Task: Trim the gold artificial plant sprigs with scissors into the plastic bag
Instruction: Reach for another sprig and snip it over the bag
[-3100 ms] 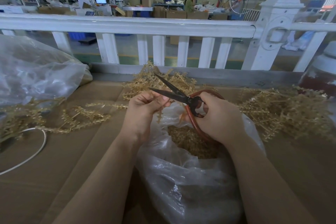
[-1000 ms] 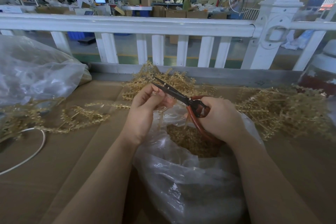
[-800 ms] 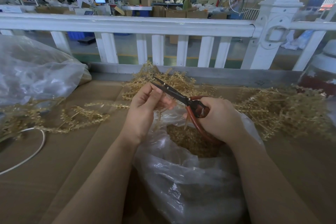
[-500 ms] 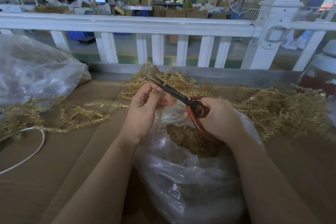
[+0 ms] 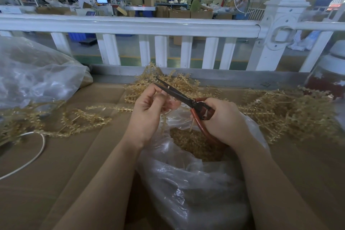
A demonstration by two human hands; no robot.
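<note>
1. Over the open mouth of the plastic bag [image 5: 194, 188], at the middle of the cardboard-covered table [image 5: 56, 173]: left hand [image 5: 147, 117] pinched on a thin gold sprig [image 5: 164, 123] that dangles into the bag; right hand [image 5: 224, 121] clamped on the red handles of the scissors [image 5: 179, 95], blades nearly together and angled up and away past the left fingertips
2. Cut gold bits [image 5: 194, 142] heaped inside the bag, straight below both hands
3. Untrimmed sprigs in loose piles: right pile [image 5: 291, 114], far pile [image 5: 175, 82] by the white railing [image 5: 130, 26], left strands [image 5: 74, 119] near a white cable [image 5: 35, 155] and a second clear bag [image 5: 37, 73]
4. To cut well, probably: keep the sprig taut and directly over the bag mouth, feed the stem deep between the blades rather than at the tips, keep fingertips clear behind the cutting line, snip short so pieces drop straight in
5. Hard to make out: exact spot where blades meet stem, masked by the left fingers and motion blur; cannot tell whether the stem lies between the blades; lower handle loop hidden behind the right palm; bag bottom cut off by the arms
</note>
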